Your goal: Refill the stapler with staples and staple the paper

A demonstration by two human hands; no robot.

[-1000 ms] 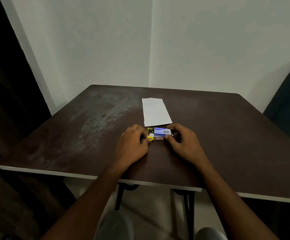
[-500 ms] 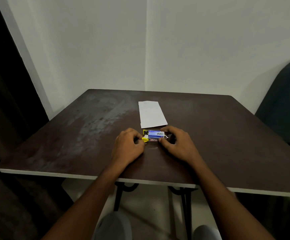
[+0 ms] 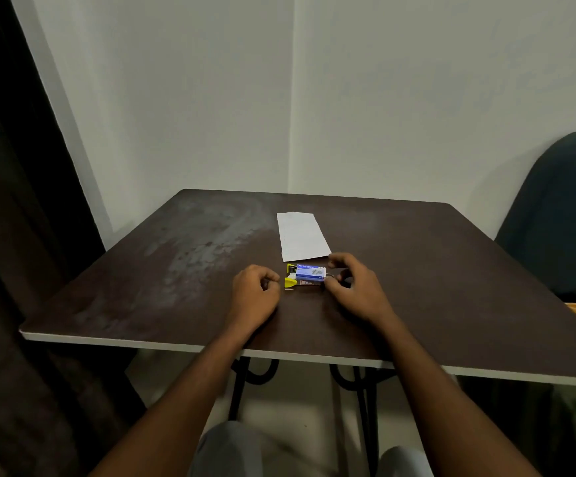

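Two hands flank the stapler (image 3: 290,281), which lies near the middle of the table (image 3: 451,287) with its yellow end at nine o'clock. A blue box (image 3: 310,273) of staples sits on it or tight against it; which, I cannot tell. The paper (image 3: 302,237) lies flat just past them at twelve o'clock, untouched and not yet stapled. Half a second ago the left hand (image 3: 255,294) was pressed up against the yellow end; now it has drawn back toward nine o'clock and a strip of bare table shows between knuckles and stapler. Its fingers are curled into a fist and it holds nothing. The right hand (image 3: 355,290) has kept its place at three o'clock, with the index arched over the far end and the thumb low beside it. Whether those fingers truly pinch the stapler, the box, or neither is too small to make out. Stapler, box and paper have not shifted on the table. By my reading the refill has barely begun: the box looks closed, no staples show, and letting go on the left suggests a regrip rather than progress. Next likely comes lifting the box clear and opening the stapler.
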